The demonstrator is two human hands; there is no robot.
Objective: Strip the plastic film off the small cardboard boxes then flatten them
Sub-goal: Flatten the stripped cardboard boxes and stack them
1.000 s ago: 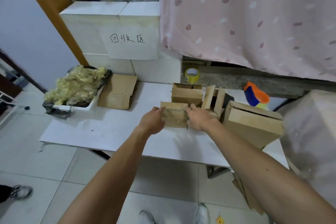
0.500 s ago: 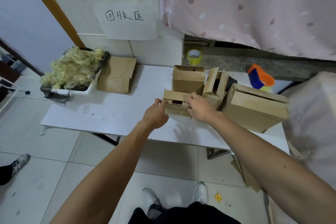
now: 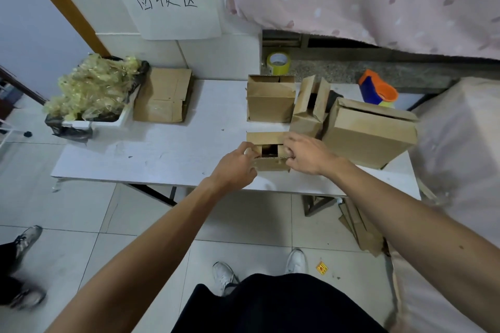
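Observation:
A small brown cardboard box sits near the front edge of the white table, its top partly open with a dark gap between the flaps. My left hand grips its left side, fingers curled at the flap. My right hand grips the right side, thumb at the front. Behind it stand another small box, a box with raised flaps and a larger box tilted at the right. A flattened stack of cardboard lies at the back left.
A white bin lined with a black bag holds a heap of yellowish plastic film. A tape roll sits on the ledge, an orange and blue object at the back right. Cardboard scraps lie under the table. Another person's shoes stand at the left.
The box's top has opened: its flaps have come apart and a dark gap now shows between my hands. The camera has tilted further down.

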